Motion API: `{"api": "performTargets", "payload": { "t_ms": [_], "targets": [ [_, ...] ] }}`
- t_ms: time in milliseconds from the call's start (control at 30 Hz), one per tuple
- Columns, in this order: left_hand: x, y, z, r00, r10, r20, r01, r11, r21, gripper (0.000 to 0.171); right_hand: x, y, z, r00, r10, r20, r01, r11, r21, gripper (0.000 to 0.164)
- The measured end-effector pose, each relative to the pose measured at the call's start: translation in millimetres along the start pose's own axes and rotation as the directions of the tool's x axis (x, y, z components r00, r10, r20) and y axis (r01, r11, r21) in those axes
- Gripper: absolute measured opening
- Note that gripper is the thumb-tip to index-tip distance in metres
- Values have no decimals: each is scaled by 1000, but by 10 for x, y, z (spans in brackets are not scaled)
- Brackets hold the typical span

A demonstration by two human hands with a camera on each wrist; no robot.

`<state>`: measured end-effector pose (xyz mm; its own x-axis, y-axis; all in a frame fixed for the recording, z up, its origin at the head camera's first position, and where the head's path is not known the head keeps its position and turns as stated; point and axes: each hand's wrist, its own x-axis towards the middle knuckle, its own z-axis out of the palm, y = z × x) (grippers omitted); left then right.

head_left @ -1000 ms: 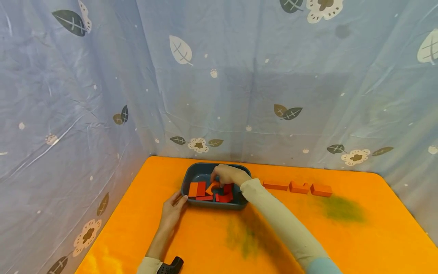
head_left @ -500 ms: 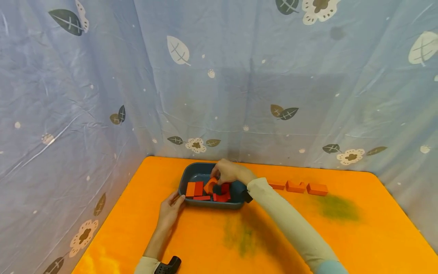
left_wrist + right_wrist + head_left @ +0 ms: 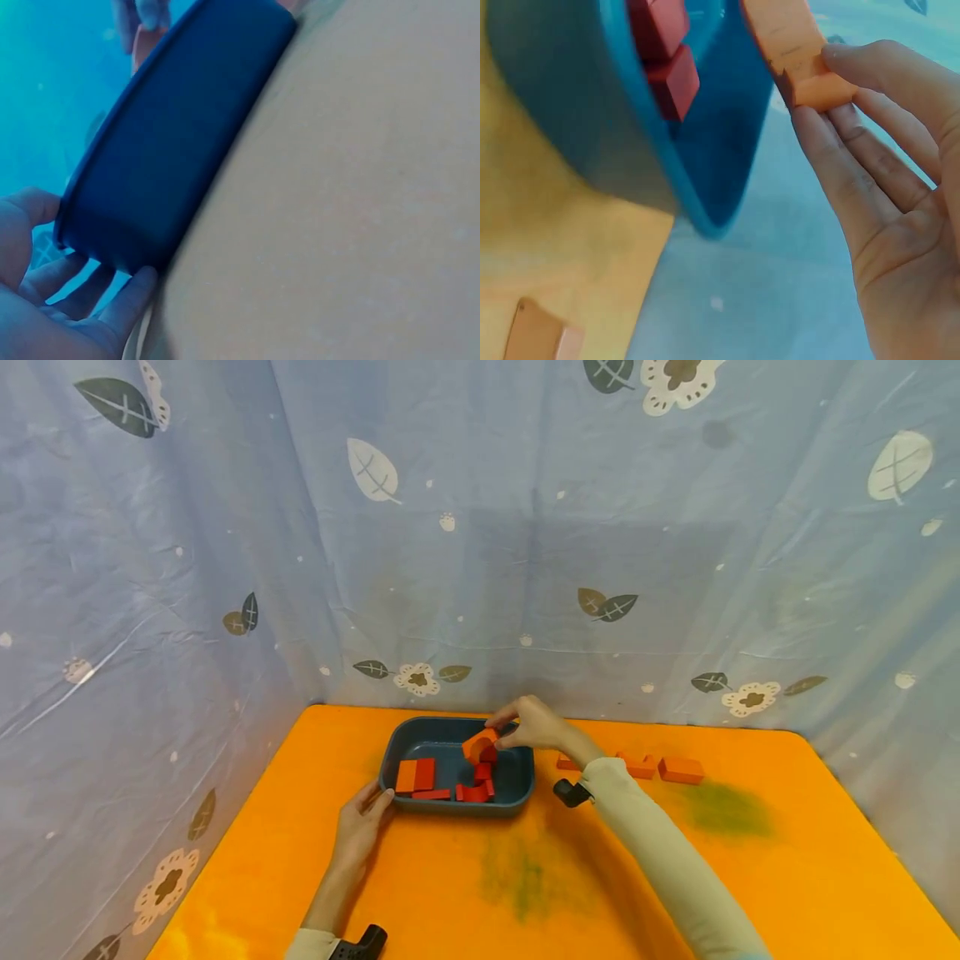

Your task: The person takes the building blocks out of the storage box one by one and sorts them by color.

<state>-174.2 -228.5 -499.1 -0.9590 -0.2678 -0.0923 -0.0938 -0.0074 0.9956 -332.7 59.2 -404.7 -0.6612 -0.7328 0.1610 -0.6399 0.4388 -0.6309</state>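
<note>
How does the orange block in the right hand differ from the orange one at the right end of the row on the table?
The held block is pinched in the right hand, off the table; the end block lies on it. The held block has a curved cut-out; the end block looks like a plain box. Both are orange.

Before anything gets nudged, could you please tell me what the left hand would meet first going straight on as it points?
The left hand should meet the tray first, as it holds the tray's near corner.
</note>
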Motion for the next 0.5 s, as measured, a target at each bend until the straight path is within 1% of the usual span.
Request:
{"api": "performTargets", "payload": {
  "t_ms": [100, 267, 400, 500],
  "targets": [
    [-11, 4, -21, 1000, 3, -9, -3, 1000, -2, 51, -92, 29, -72, 1000, 17, -26, -15, 995, 98, 37],
    [-21, 10, -42, 1000, 14, -11, -15, 1000, -6, 52, -265, 102, -204, 994, 79, -80, -57, 969, 242, 38],
    [-30, 22, -61, 1000, 22, -23, -22, 1000, -19, 53, -425, 225, -279, 983, 146, -108, -111, 953, 282, 41],
    [-28, 26, -75, 999, 22, -29, -22, 1000, -17, 52, -586, 334, -329, 970, 213, -116, -173, 943, 285, 43]
  ]
}}
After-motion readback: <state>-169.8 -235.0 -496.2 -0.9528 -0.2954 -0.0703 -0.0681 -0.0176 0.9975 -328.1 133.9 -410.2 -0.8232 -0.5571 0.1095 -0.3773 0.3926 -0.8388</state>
